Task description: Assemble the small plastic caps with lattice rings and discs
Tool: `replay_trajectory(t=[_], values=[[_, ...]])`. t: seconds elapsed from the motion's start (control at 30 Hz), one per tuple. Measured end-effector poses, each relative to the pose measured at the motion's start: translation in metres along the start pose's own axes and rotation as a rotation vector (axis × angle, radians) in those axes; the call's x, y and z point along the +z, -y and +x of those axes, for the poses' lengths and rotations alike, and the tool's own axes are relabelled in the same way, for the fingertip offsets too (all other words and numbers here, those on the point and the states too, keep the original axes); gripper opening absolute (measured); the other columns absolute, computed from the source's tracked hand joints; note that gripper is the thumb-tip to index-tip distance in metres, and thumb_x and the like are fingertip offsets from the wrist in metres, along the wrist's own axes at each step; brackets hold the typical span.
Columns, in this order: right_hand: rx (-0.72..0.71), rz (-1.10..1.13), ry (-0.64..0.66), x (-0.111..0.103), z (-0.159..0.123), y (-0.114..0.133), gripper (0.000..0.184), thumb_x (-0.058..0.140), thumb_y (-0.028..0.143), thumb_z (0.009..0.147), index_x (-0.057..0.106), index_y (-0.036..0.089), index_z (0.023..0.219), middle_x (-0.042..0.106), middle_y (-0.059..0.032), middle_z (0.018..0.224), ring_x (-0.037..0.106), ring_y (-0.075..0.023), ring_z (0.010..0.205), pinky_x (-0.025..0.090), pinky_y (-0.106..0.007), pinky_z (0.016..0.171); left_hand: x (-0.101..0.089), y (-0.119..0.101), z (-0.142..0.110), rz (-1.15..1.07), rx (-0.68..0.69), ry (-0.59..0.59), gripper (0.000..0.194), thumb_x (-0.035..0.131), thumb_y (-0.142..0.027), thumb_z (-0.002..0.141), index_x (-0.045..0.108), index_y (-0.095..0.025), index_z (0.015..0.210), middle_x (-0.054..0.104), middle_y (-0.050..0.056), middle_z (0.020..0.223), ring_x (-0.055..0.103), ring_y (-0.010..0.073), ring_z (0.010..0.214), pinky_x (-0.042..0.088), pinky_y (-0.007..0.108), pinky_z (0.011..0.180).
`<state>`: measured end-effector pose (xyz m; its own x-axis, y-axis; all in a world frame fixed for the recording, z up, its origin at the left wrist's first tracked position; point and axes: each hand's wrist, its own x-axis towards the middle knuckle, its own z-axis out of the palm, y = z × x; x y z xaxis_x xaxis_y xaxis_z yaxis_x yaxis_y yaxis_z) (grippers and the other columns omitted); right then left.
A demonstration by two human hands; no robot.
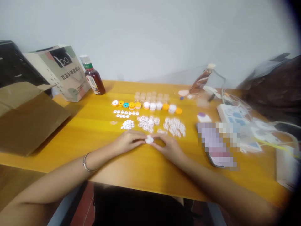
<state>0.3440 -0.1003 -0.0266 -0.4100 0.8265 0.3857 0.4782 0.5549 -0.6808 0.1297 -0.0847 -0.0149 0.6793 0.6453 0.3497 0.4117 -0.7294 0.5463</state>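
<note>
Yellow wood-look counter (131, 166). L hand (125, 142) & R hand (171, 148) pinch sm. round white plastic pc. (149, 140) betw. fingertips. Blurry stub up, axis approx. vert.

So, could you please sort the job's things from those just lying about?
Likely job: held white plastic piece; piled small white plastic parts; round white, orange and teal pieces.
Likely lying about: pale paper bag; dark red bottle with white cap.

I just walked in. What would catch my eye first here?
Probably the small white piece held between the fingertips of the left hand and right hand, over the front-middle of the yellow-brown table. Just beyond lie heaps of little white parts, then a bright row of white, orange and teal round pieces. A dark reddish bottle stands at the back left.
</note>
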Motion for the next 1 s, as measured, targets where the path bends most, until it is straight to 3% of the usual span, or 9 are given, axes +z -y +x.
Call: replay_trajectory(t=[0.2, 1.0], values=[[-0.06, -0.004, -0.032, 0.0019, -0.0016, -0.0018, 0.016, 0.06, 0.021, 0.077, 0.063, 0.022, 0.093, 0.07, -0.0023, 0.093, 0.064, -0.0175, 0.085, 0.05, -0.032, 0.078, -0.0008, -0.001, 0.0, 0.131, 0.098, 0.008, 0.024, 0.049, -0.024, 0.087, 0.061, -0.021, 0.108, 0.066, 0.006, 0.105, 0.063, 0.0148, 0.09, 0.05, 0.03, 0.079], [-0.067, -0.049, -0.055, 0.0018, -0.002, 0.0011, 0.018, 0.06, 0.021, 0.078, 0.064, 0.023, 0.095, 0.071, -0.0028, 0.092, 0.065, -0.0184, 0.084, 0.052, -0.033, 0.076, -0.0023, -0.005, 0.0002, 0.193, 0.076, 0.026, 0.026, 0.047, -0.024, 0.088, 0.058, -0.02, 0.111, 0.066, 0.006, 0.103, 0.062, 0.0152, 0.088, 0.049, 0.031, 0.078]])
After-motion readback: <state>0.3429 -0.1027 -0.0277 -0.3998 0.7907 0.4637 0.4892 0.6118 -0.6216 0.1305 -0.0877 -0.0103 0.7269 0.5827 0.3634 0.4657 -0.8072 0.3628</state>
